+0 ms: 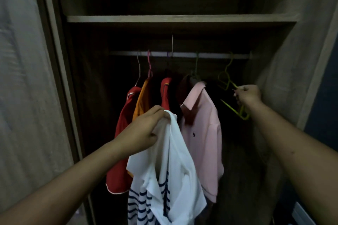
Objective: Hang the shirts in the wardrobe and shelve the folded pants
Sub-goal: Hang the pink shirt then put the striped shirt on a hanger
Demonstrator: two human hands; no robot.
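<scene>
My left hand [144, 130] grips a white shirt with navy stripes [170, 184] by its collar, and the shirt dangles in front of the open wardrobe. My right hand [248, 95] pinches an empty lime-green hanger [226, 82] whose hook is still over the rail [182, 54] at the right end. On the rail hang a red shirt [122, 133], an orange shirt [141, 98], another red shirt [165, 95] and a pink collared shirt [203, 133]. No folded pants are in view.
A wooden shelf [179, 18] runs above the rail, dark above it. The wardrobe's side panels stand left [60, 78] and right [285, 71]. A pale curtain [20, 97] hangs at the far left. The space behind the green hanger is dark.
</scene>
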